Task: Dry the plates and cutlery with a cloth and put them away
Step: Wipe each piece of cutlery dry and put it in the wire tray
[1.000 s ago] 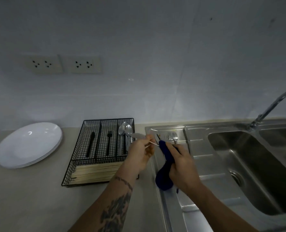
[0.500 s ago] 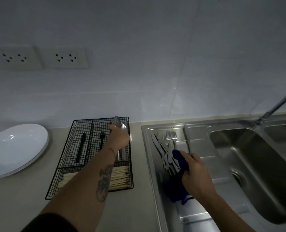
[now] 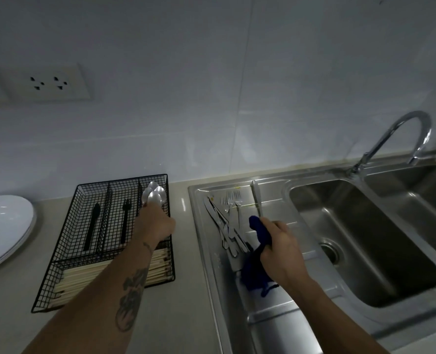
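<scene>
The left hand (image 3: 157, 223) rests in the wire caddy (image 3: 89, 251) beside the spoons (image 3: 153, 196) (its grip is hidden, so I cannot tell). The right hand (image 3: 280, 251) clutches the blue cloth (image 3: 259, 254), ready for the cutlery (image 3: 227, 226) waiting on the drainboard (image 3: 283, 302).

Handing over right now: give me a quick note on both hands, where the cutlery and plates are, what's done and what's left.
Left hand is in the wire cutlery tray, over the spoons; its grip is hidden.
Right hand grips the blue cloth over the drainboard.
Done: spoons in the tray's right compartment, white plates stacked on the counter.
Left: knives and forks on the drainboard.
</scene>
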Action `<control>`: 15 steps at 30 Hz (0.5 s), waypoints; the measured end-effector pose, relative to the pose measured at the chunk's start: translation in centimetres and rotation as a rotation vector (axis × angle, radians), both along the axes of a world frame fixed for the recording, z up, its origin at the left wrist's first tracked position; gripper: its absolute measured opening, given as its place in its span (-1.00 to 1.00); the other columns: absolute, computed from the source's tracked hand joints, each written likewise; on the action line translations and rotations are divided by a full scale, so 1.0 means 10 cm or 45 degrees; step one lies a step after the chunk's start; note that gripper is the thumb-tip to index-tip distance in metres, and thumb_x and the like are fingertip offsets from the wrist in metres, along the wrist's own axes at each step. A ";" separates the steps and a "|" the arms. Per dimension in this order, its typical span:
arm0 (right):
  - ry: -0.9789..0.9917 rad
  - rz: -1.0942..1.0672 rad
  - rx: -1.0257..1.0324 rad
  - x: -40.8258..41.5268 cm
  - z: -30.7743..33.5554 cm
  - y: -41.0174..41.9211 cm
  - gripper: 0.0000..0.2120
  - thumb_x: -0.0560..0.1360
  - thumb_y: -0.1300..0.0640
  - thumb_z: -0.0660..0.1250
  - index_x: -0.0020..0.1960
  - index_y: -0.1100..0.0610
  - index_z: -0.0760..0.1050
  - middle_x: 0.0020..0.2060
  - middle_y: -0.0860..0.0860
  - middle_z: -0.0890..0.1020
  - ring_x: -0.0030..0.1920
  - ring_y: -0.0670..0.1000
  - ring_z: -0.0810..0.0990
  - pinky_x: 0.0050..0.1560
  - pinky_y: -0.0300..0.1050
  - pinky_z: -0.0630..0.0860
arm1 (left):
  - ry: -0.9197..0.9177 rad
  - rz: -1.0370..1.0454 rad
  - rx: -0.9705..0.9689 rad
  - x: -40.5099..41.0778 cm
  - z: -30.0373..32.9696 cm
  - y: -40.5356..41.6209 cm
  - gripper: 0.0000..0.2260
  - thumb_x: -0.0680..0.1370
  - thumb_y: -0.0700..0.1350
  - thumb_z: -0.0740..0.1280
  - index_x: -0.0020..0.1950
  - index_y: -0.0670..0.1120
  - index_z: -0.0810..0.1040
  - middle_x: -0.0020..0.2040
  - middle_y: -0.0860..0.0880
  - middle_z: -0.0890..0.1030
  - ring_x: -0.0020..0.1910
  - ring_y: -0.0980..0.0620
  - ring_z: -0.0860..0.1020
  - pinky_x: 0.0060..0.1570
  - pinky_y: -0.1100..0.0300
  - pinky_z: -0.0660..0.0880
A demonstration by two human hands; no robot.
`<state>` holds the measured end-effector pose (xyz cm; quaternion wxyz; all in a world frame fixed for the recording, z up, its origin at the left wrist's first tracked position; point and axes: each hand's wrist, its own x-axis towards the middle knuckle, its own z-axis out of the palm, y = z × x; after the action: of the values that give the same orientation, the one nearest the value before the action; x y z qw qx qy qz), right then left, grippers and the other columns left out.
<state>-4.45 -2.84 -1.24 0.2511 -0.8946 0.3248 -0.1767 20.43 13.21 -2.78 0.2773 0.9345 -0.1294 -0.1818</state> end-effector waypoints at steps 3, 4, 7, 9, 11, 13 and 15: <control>-0.013 0.007 0.011 -0.03 0.00 -0.03 -0.40 0.38 0.44 0.23 0.36 0.05 0.43 0.11 0.00 0.49 -0.05 -0.07 0.41 -0.14 -0.44 0.29 | -0.321 -0.022 0.121 -0.12 0.03 -0.11 -0.37 0.40 -0.18 0.33 0.48 -0.11 0.29 0.39 -0.18 0.39 0.31 -0.23 0.42 0.21 -0.08 0.50; -0.014 0.007 0.014 -0.05 -0.01 -0.05 -0.40 0.39 0.43 0.23 0.36 0.04 0.43 0.10 0.00 0.48 -0.05 -0.07 0.42 -0.17 -0.48 0.28 | -0.386 -0.077 0.067 -0.19 0.05 -0.20 -0.46 0.43 -0.19 0.31 0.42 -0.13 0.37 0.37 -0.16 0.42 0.29 -0.19 0.44 0.19 -0.04 0.51; -0.001 0.013 0.020 -0.12 -0.02 -0.11 -0.40 0.38 0.42 0.24 0.36 0.04 0.43 0.08 -0.01 0.48 -0.05 -0.06 0.42 -0.19 -0.49 0.28 | -0.311 -0.279 -0.089 -0.49 0.07 -0.55 -0.81 0.54 -0.20 0.25 0.10 -0.11 0.57 0.05 -0.04 0.58 -0.04 -0.01 0.54 -0.10 0.14 0.50; 0.003 0.016 0.016 -0.19 0.00 -0.17 -0.41 0.37 0.42 0.25 0.35 0.05 0.44 0.07 -0.02 0.49 -0.06 -0.08 0.42 -0.20 -0.50 0.30 | -0.204 -0.336 -0.110 -0.68 0.03 -0.80 -0.85 0.55 -0.19 0.25 -0.08 -0.14 0.62 -0.12 -0.03 0.63 -0.18 0.01 0.56 -0.20 0.15 0.51; -0.003 0.030 0.021 -0.27 0.02 -0.24 -0.40 0.37 0.43 0.25 0.35 0.05 0.44 0.08 -0.02 0.49 -0.05 -0.09 0.41 -0.18 -0.52 0.30 | -0.113 -0.353 -0.115 -0.80 -0.09 -1.02 -0.81 0.55 -0.16 0.27 -0.21 -0.15 0.61 -0.23 -0.05 0.63 -0.24 -0.02 0.58 -0.24 0.14 0.55; 0.001 0.053 0.038 -0.34 0.04 -0.31 -0.38 0.36 0.44 0.25 0.36 0.04 0.43 0.11 -0.01 0.50 -0.04 -0.09 0.42 -0.15 -0.53 0.30 | -0.085 -0.322 -0.089 -0.88 -0.19 -1.19 -0.83 0.53 -0.10 0.30 -0.22 -0.13 0.56 -0.22 -0.08 0.62 -0.21 -0.07 0.60 -0.24 0.13 0.54; 0.016 0.076 0.044 -0.40 0.03 -0.40 -0.37 0.36 0.44 0.24 0.36 0.04 0.43 0.11 -0.02 0.50 -0.04 -0.10 0.41 -0.13 -0.56 0.29 | -0.139 -0.297 -0.045 -0.95 -0.25 -1.30 -0.87 0.50 -0.08 0.33 -0.13 -0.15 0.55 -0.12 -0.12 0.63 -0.13 -0.12 0.62 -0.17 0.07 0.59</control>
<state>-8.41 -6.87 -0.92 0.2697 -0.9005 0.3025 -0.1579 10.91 0.17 -5.24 0.2633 0.9165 -0.2553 -0.1595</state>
